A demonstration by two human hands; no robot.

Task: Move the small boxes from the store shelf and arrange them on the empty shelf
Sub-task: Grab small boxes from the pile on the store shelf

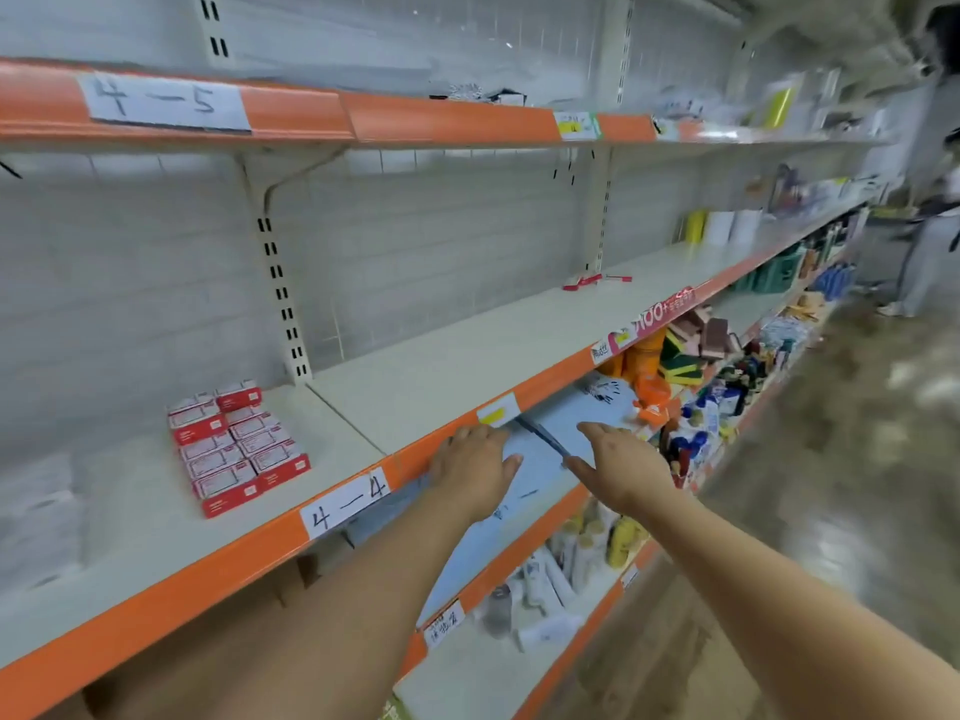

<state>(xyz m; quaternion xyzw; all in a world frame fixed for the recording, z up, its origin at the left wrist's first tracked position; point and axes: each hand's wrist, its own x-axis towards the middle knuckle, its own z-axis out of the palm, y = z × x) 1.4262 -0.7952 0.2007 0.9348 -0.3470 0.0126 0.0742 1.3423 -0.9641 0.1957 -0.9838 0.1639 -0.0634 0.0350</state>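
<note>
Quick count: the red-and-white small boxes (236,446) sit in two columns on the shelf (441,366), around eleven showing on top, though blur makes the back ones hard to split. Two handwritten labels, "4-5" (165,102) and "4-4" (345,504). Two hands in view, left hand (475,472) and right hand (621,467). Three pale rolls (719,228) further along, one yellow and two white.
</note>
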